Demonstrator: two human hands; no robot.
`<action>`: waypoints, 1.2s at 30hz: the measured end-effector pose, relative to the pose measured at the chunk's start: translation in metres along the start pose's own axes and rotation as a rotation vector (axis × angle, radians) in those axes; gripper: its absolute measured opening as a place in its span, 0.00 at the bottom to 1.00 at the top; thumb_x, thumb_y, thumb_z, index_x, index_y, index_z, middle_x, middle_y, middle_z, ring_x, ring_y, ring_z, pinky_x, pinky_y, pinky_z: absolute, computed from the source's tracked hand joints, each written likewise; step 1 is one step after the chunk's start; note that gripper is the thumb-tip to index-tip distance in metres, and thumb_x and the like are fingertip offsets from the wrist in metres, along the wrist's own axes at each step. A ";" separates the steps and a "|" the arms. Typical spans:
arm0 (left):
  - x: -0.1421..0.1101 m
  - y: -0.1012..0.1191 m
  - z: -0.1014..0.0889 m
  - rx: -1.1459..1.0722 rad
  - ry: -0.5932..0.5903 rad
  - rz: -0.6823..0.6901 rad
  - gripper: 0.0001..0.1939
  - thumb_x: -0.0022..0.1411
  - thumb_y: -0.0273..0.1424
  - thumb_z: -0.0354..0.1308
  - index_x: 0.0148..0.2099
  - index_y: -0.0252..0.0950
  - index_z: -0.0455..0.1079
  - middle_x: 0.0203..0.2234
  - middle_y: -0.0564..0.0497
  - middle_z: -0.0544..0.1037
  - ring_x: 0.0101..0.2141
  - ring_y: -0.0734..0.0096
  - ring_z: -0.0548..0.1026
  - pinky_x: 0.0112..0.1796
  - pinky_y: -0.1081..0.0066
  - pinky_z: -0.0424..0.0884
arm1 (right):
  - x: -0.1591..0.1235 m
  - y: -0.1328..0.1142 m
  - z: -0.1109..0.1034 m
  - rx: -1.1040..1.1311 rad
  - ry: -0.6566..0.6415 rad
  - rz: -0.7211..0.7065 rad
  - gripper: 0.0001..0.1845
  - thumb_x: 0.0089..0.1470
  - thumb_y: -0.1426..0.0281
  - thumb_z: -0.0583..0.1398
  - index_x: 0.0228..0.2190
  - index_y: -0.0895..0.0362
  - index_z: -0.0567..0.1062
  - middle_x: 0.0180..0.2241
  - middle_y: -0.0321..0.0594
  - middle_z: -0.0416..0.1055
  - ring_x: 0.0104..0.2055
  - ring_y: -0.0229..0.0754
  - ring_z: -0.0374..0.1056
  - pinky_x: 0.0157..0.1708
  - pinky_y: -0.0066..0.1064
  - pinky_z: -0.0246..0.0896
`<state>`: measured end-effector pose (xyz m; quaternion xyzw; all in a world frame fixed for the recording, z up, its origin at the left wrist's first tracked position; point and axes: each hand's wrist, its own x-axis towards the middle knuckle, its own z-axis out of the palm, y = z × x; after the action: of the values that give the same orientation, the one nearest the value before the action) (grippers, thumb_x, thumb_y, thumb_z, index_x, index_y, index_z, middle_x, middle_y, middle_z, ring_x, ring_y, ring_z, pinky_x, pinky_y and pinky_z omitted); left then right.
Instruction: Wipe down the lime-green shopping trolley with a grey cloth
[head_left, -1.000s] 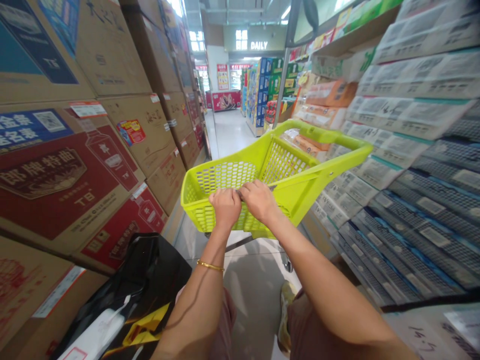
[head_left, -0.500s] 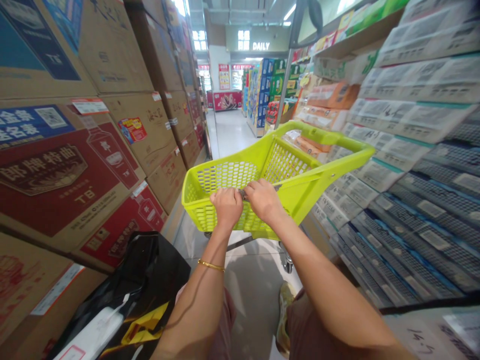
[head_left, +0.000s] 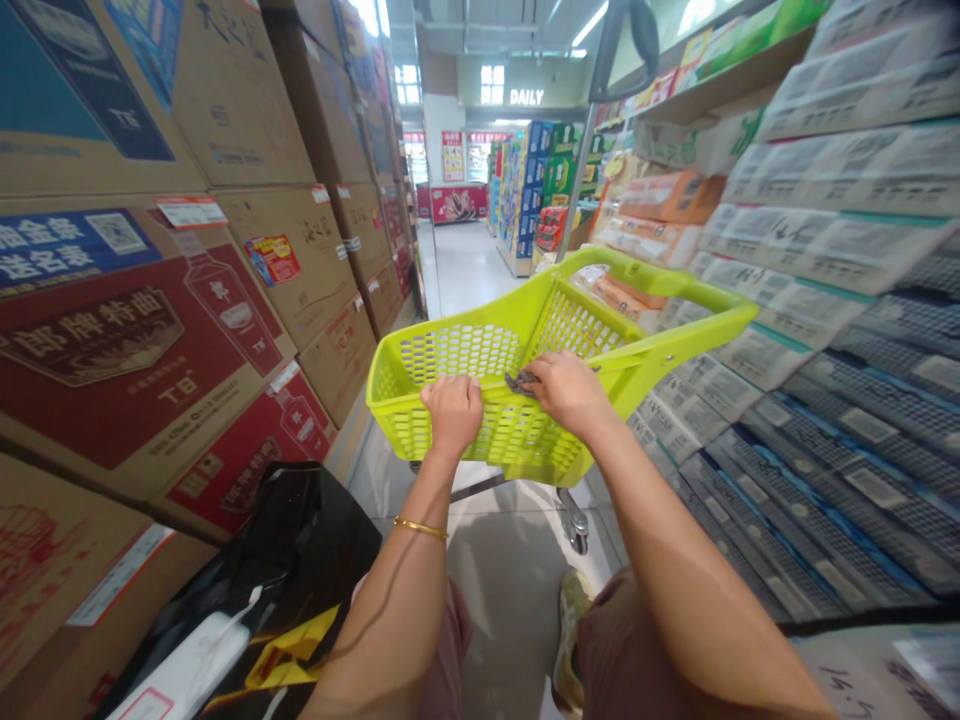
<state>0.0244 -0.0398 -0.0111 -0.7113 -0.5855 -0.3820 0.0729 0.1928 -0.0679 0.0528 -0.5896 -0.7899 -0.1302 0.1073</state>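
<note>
Sliding along the rim, the right hand [head_left: 568,393] has moved away from the left hand [head_left: 454,412], pinching a dark gray cloth [head_left: 519,383]. The left hand clamps the yellow-green shopping cart [head_left: 637,365].

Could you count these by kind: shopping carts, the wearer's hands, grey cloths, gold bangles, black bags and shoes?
Green shopping cart: 1
Hands, left hand and right hand: 2
Grey cloth: 1
Gold bangle: 1
Black bag: 1
Shoe: 1
Total: 7

Glossy lime plastic shopping cart [head_left: 465,325]
</note>
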 end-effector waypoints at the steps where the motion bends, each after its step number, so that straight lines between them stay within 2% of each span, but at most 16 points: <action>1: 0.001 -0.002 0.000 0.001 -0.006 -0.002 0.16 0.64 0.32 0.43 0.25 0.38 0.62 0.26 0.49 0.75 0.34 0.64 0.68 0.38 0.63 0.54 | 0.000 -0.002 -0.001 -0.009 0.000 0.010 0.12 0.57 0.67 0.55 0.40 0.57 0.75 0.40 0.44 0.72 0.43 0.45 0.61 0.41 0.33 0.51; 6: 0.009 -0.014 -0.004 -0.010 -0.065 -0.009 0.16 0.64 0.32 0.44 0.24 0.39 0.61 0.26 0.48 0.75 0.35 0.63 0.69 0.38 0.62 0.55 | 0.000 -0.019 0.002 -0.056 0.027 0.004 0.14 0.60 0.68 0.50 0.37 0.59 0.74 0.39 0.47 0.71 0.42 0.47 0.60 0.39 0.35 0.50; 9: 0.011 -0.014 -0.008 0.010 -0.049 0.001 0.16 0.64 0.31 0.43 0.24 0.38 0.63 0.26 0.48 0.75 0.36 0.62 0.69 0.43 0.60 0.56 | 0.001 -0.025 0.006 -0.069 0.055 -0.008 0.14 0.60 0.71 0.48 0.36 0.58 0.74 0.38 0.47 0.71 0.42 0.47 0.59 0.38 0.35 0.49; 11: 0.010 -0.007 -0.009 0.023 0.004 0.053 0.15 0.64 0.32 0.43 0.27 0.39 0.65 0.27 0.48 0.75 0.38 0.61 0.69 0.48 0.56 0.53 | 0.001 -0.028 0.009 -0.076 0.075 -0.013 0.14 0.60 0.71 0.48 0.36 0.58 0.73 0.38 0.48 0.70 0.41 0.47 0.58 0.38 0.36 0.49; 13: 0.008 0.003 -0.008 -0.011 0.018 0.163 0.14 0.65 0.32 0.43 0.31 0.39 0.67 0.31 0.48 0.75 0.41 0.61 0.68 0.51 0.56 0.52 | 0.001 -0.031 0.012 -0.085 0.102 -0.022 0.15 0.60 0.72 0.47 0.36 0.58 0.73 0.39 0.48 0.70 0.41 0.47 0.58 0.38 0.36 0.48; 15: 0.007 0.012 -0.004 -0.078 -0.056 0.254 0.14 0.66 0.30 0.41 0.33 0.38 0.66 0.31 0.47 0.75 0.38 0.63 0.69 0.48 0.61 0.57 | 0.000 -0.033 0.015 -0.092 0.129 -0.035 0.15 0.61 0.72 0.47 0.37 0.58 0.73 0.39 0.47 0.70 0.41 0.48 0.58 0.39 0.37 0.48; 17: 0.007 0.018 0.001 -0.119 -0.082 0.227 0.15 0.66 0.29 0.39 0.33 0.37 0.65 0.31 0.46 0.74 0.35 0.64 0.69 0.41 0.65 0.61 | 0.000 -0.034 0.015 -0.098 0.143 -0.051 0.15 0.61 0.72 0.46 0.37 0.57 0.72 0.39 0.46 0.70 0.42 0.47 0.58 0.39 0.36 0.48; 21: 0.009 0.019 0.009 -0.129 -0.077 0.215 0.15 0.68 0.31 0.38 0.33 0.38 0.64 0.30 0.47 0.73 0.35 0.64 0.69 0.38 0.65 0.60 | -0.005 -0.018 0.004 -0.111 0.101 -0.049 0.15 0.61 0.71 0.47 0.37 0.57 0.72 0.39 0.45 0.70 0.41 0.46 0.58 0.38 0.35 0.47; 25: 0.007 0.023 0.010 -0.114 -0.059 0.219 0.16 0.68 0.32 0.38 0.32 0.38 0.63 0.29 0.47 0.72 0.35 0.65 0.68 0.39 0.65 0.58 | -0.016 0.011 -0.015 -0.149 0.064 0.039 0.13 0.60 0.70 0.50 0.35 0.57 0.74 0.38 0.45 0.71 0.40 0.46 0.58 0.37 0.35 0.47; 28: 0.005 0.028 0.011 -0.125 -0.058 0.217 0.15 0.68 0.31 0.38 0.32 0.38 0.63 0.30 0.47 0.72 0.35 0.65 0.68 0.39 0.65 0.57 | -0.020 0.019 -0.019 -0.186 0.072 0.081 0.13 0.59 0.70 0.50 0.34 0.58 0.75 0.38 0.46 0.72 0.40 0.46 0.58 0.37 0.36 0.47; 33: 0.003 0.037 0.014 -0.116 -0.054 0.180 0.14 0.67 0.29 0.39 0.32 0.38 0.63 0.30 0.47 0.72 0.36 0.64 0.67 0.39 0.65 0.57 | -0.012 -0.010 0.000 -0.142 0.096 0.007 0.15 0.60 0.72 0.48 0.35 0.58 0.74 0.38 0.47 0.71 0.40 0.47 0.58 0.38 0.36 0.48; 36: 0.003 0.038 0.015 -0.126 -0.066 0.155 0.13 0.66 0.27 0.40 0.31 0.39 0.62 0.29 0.47 0.72 0.35 0.64 0.68 0.38 0.65 0.57 | -0.007 -0.027 0.010 -0.118 0.136 0.032 0.16 0.61 0.71 0.46 0.35 0.58 0.73 0.38 0.47 0.70 0.41 0.48 0.58 0.40 0.37 0.48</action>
<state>0.0651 -0.0412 -0.0064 -0.7698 -0.5058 -0.3874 0.0379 0.1686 -0.0781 0.0393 -0.5971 -0.7624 -0.2144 0.1279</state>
